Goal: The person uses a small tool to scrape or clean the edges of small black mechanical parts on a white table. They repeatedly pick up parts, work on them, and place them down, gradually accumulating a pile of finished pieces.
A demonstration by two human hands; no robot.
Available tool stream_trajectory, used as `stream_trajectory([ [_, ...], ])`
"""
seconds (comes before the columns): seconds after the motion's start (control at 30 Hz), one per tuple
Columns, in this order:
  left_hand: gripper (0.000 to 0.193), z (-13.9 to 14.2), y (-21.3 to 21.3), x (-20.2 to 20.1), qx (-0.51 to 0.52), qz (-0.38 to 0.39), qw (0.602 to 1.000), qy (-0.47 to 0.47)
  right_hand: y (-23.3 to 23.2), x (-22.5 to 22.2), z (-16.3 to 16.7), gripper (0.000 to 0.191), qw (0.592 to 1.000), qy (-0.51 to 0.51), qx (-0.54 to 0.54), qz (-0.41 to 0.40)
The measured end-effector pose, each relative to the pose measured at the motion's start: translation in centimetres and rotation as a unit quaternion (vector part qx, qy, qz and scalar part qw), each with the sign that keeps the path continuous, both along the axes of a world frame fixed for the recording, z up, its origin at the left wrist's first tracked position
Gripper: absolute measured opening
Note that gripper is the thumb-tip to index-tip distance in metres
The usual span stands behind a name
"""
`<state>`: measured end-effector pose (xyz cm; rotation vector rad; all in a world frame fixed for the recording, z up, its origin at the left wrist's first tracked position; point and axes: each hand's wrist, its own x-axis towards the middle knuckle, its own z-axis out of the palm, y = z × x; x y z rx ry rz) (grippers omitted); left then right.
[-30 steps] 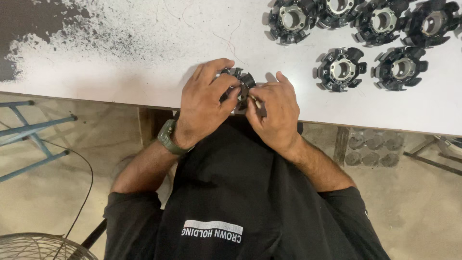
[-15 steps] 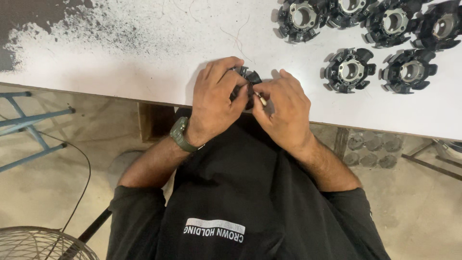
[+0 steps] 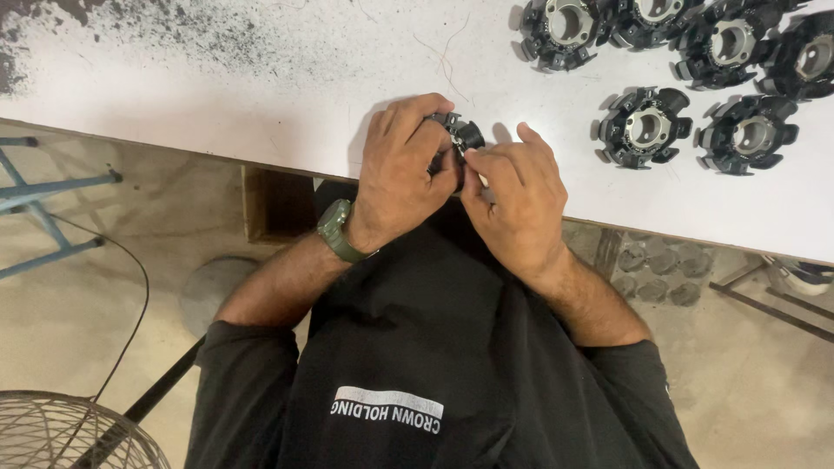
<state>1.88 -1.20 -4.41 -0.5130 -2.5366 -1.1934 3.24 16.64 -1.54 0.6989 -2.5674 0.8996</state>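
My left hand (image 3: pixel 407 169) wraps around a black round motor part (image 3: pixel 460 135) at the near edge of the white table (image 3: pixel 261 95). A green wristwatch (image 3: pixel 337 230) sits on that wrist. My right hand (image 3: pixel 514 195) pinches at the same part from the right side with thumb and fingertips. Most of the part is hidden under my fingers. Several finished-looking black ring parts with silver centres, such as one (image 3: pixel 645 127) and another (image 3: pixel 749 135), lie on the table to the right.
More black ring parts (image 3: pixel 560 26) line the table's far right. Dark dust speckles the table's far left (image 3: pixel 113 22). Below are a blue metal frame (image 3: pixel 43 208), a wire fan guard (image 3: pixel 69 434) and a wooden table leg (image 3: pixel 276 204).
The view has shifted slightly, so the hands and table sit a little higher and further right. Both hands stay closed on the part, with fingers working at it.
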Motion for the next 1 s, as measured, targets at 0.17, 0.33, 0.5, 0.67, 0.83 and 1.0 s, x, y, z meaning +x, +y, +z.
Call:
stream_trajectory([
  [0.17, 0.018, 1.2, -0.5, 0.1, 0.032, 0.004, 0.999, -0.021, 0.5, 0.0, 0.5, 0.029, 1.0, -0.02, -0.003, 0.013],
  [0.33, 0.032, 2.6, -1.2, -0.3, -0.021, -0.015, 0.999, 0.029, 0.8, 0.1, -0.1, 0.025, 0.998, -0.01, -0.067, -0.01],
  [0.5, 0.025, 2.8, -1.2, -1.6, -0.077, -0.052, 0.995, -0.03, 0.7, 0.0, -1.0, 0.024, 0.995, -0.018, -0.092, -0.015],
  [0.67, 0.016, 3.3, -1.2, -2.0, -0.1, -0.058, 0.993, -0.035, 1.0, -0.2, -1.1, 0.025, 0.996, -0.019, -0.089, -0.02],
  [0.83, 0.023, 4.1, -1.6, -1.7, -0.079, -0.072, 0.994, -0.009, 1.3, -0.3, -1.0, 0.024, 0.995, -0.021, -0.09, -0.02],
  [1.0, 0.019, 3.8, -1.3, -2.0, -0.096, -0.092, 0.991, 0.003, 1.2, -0.5, -0.9, 0.024, 0.995, -0.025, -0.096, -0.019],
])
